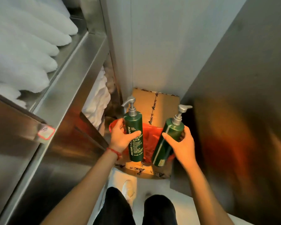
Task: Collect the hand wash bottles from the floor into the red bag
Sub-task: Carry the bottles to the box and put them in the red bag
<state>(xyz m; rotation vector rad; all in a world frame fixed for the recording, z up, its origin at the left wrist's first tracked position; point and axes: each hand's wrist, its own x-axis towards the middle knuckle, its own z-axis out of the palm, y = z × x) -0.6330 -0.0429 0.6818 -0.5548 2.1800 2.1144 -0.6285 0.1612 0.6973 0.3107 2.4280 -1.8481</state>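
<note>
Two green bottles hang above the red bag [150, 140]: the left hand [120, 138] grips the upright one [134, 135], the right hand [182, 146] the tilted one [168, 142]. The bag lies on a cardboard box [162, 108] on the pale floor [154, 185], steel shelves [68, 75] left of it, a steel panel [242, 111] right.

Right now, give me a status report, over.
Left hand and right hand each grip a green bottle. Both above red bag. Nothing blocking.

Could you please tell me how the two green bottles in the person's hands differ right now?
The left bottle stands nearly upright and shows printed white text; the right bottle tilts and shows a pale vertical stripe. The left pump spout points left, the right one points right. Both are green with silver pumps, held over the red bag.
</note>
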